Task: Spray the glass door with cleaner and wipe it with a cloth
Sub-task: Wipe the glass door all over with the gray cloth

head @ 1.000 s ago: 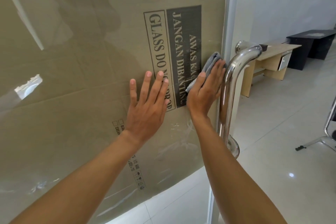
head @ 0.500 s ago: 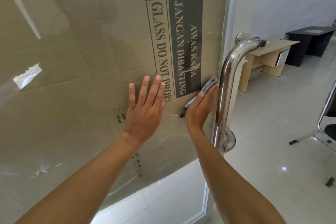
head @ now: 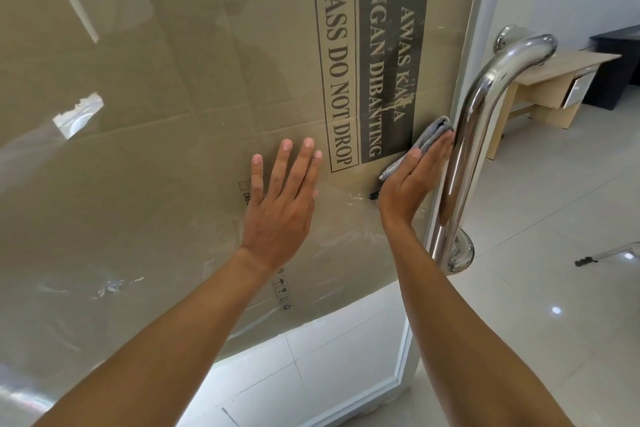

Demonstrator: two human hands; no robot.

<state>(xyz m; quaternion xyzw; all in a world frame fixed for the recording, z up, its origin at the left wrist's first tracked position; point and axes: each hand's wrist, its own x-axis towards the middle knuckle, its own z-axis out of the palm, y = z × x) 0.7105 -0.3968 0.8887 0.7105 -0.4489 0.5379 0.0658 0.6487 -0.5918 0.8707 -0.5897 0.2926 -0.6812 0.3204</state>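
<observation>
The glass door (head: 180,87) fills the left and middle of the view, with brown printed cardboard behind it. My left hand (head: 280,201) lies flat on the pane with fingers spread. My right hand (head: 412,180) presses a folded grey cloth (head: 427,135) against the glass with straight fingers, just left of the steel door handle (head: 474,121). Wet streaks show on the glass below the cloth. No spray bottle is in view.
The door's free edge and handle stand at the right. Beyond lie a white tiled floor (head: 540,218), a light wooden desk (head: 554,80), a black cabinet (head: 616,55) and a chair leg (head: 606,255) at the far right.
My right hand has slid the cloth down the glass alongside the handle. The left hand has stayed flat on the pane.
</observation>
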